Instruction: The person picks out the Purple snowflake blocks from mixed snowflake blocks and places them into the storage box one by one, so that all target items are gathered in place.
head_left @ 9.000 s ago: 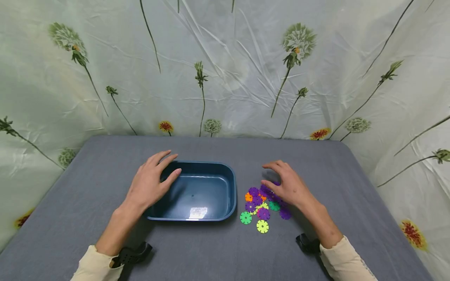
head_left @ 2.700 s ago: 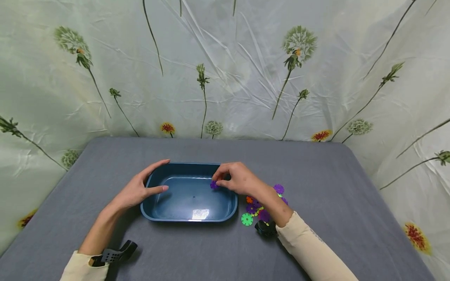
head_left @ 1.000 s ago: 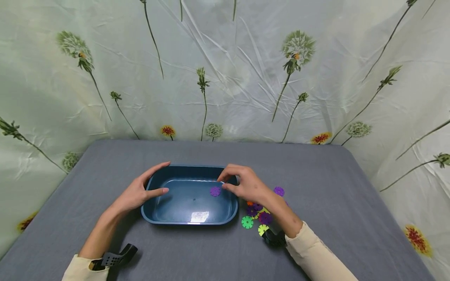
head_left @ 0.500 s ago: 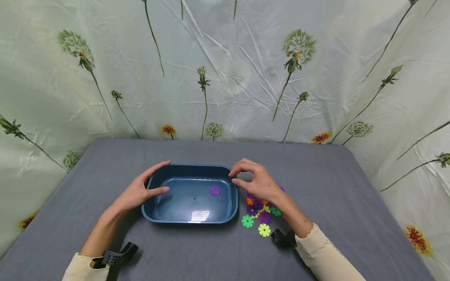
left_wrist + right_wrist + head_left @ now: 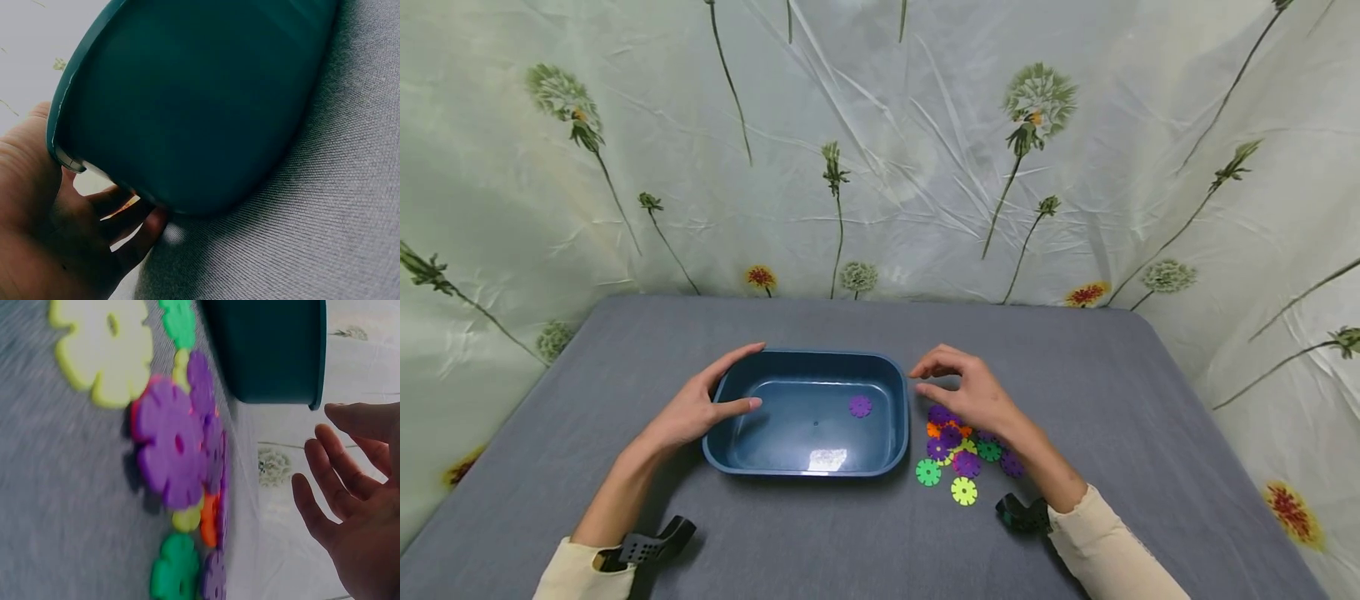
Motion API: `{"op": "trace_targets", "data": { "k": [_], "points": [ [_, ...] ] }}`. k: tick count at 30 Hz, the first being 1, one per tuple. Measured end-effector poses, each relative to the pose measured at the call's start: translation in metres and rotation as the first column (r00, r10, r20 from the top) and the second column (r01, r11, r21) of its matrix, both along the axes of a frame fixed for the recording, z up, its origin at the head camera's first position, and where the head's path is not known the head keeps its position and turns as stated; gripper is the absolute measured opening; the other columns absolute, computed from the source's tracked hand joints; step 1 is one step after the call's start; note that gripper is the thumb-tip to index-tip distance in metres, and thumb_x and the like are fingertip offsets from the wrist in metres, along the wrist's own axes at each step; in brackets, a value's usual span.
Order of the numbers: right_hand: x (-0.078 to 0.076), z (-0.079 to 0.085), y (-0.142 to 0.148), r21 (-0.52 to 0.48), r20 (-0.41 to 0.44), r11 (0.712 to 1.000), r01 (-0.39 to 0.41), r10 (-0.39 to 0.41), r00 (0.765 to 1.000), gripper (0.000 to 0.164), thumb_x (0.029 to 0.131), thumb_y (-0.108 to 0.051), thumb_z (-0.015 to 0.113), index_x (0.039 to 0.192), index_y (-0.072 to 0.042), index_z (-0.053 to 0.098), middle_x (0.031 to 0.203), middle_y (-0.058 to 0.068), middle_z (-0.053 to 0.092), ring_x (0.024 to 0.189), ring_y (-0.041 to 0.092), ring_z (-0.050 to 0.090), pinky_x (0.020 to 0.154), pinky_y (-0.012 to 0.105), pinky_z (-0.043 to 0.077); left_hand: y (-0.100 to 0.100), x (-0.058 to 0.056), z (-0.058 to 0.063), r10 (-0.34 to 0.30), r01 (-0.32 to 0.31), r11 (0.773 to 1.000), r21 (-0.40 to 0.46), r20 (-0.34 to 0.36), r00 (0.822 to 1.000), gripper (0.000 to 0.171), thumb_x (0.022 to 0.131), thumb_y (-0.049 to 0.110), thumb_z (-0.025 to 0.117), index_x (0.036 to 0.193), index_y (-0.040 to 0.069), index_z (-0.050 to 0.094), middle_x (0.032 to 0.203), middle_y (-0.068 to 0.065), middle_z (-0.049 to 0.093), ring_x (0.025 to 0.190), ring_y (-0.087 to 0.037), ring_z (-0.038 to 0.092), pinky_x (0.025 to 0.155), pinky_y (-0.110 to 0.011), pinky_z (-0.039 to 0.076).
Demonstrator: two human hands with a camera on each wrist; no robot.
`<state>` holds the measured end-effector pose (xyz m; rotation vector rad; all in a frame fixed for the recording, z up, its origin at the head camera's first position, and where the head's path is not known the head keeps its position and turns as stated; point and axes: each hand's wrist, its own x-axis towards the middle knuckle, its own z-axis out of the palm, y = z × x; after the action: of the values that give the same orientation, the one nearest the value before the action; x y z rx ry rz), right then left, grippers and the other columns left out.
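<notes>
A dark blue plastic tub point(image 5: 805, 474) stands on the cloth. My left hand point(image 5: 688, 407) grips its left end, thumb over the rim and fingers along the outer wall, as the left wrist view point(image 5: 69, 231) also shows. One purple snowflake building disc point(image 5: 861, 407) lies flat inside the tub, right of the middle. My right hand point(image 5: 973, 396) hovers just right of the tub, thumb and fingers apart, nothing between them. Below it lies a loose pile of discs, among them a green disc point(image 5: 928, 472), a yellow disc point(image 5: 964, 491) and a purple disc point(image 5: 172, 444); my hand and forearm partly cover the pile.
A grey cloth point(image 5: 820, 542) covers the table. Behind it hangs a pale curtain point(image 5: 910, 167) printed with dandelions. Each wrist wears a black camera mount; the right mount point(image 5: 1022, 512) sits close to the disc pile.
My left hand has come to grip the tub's end. My right hand brought a purple disc over the tub, let it go there, and has moved back right towards the pile.
</notes>
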<state>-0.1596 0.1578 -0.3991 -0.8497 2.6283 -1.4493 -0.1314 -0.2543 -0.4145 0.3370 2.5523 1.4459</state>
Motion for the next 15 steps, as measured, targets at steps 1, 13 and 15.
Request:
{"op": "trace_targets", "data": {
  "k": [1, 13, 15],
  "points": [
    [0.0, -0.001, 0.001, 0.007, 0.004, 1.0, -0.001, 0.001, 1.0, 0.015, 0.094, -0.008, 0.077, 0.107, -0.013, 0.077, 0.109, 0.005, 0.073, 0.106, 0.024, 0.068, 0.099, 0.054, 0.056, 0.0, 0.0, 0.0, -0.001, 0.001, 1.0, 0.0, -0.002, 1.0, 0.079, 0.097, 0.022, 0.074, 0.164, 0.025, 0.032, 0.171, -0.018, 0.027, 0.152, -0.047, 0.032, 0.112, -0.076, 0.03],
    [-0.005, -0.012, 0.018, 0.123, 0.112, 0.991, -0.049, 0.035, 0.993, 0.023, 0.09, -0.001, 0.078, 0.112, -0.006, 0.074, 0.113, 0.011, 0.074, 0.105, 0.027, 0.07, 0.093, 0.048, 0.058, -0.001, 0.0, -0.001, -0.005, 0.004, 1.0, -0.012, -0.012, 1.0, 0.079, 0.097, 0.024, 0.074, 0.164, 0.024, 0.032, 0.171, -0.02, 0.027, 0.151, -0.048, 0.033, 0.111, -0.076, 0.032],
    [-0.006, -0.014, 0.02, 0.146, 0.127, 0.987, -0.06, 0.041, 0.991, 0.024, 0.089, -0.002, 0.078, 0.113, -0.006, 0.074, 0.113, 0.01, 0.074, 0.105, 0.027, 0.069, 0.093, 0.047, 0.058, -0.001, 0.0, -0.001, -0.005, 0.004, 1.0, -0.01, -0.01, 1.0, 0.079, 0.097, 0.023, 0.074, 0.164, 0.024, 0.032, 0.171, -0.019, 0.027, 0.15, -0.047, 0.033, 0.111, -0.075, 0.033]
  ]
}}
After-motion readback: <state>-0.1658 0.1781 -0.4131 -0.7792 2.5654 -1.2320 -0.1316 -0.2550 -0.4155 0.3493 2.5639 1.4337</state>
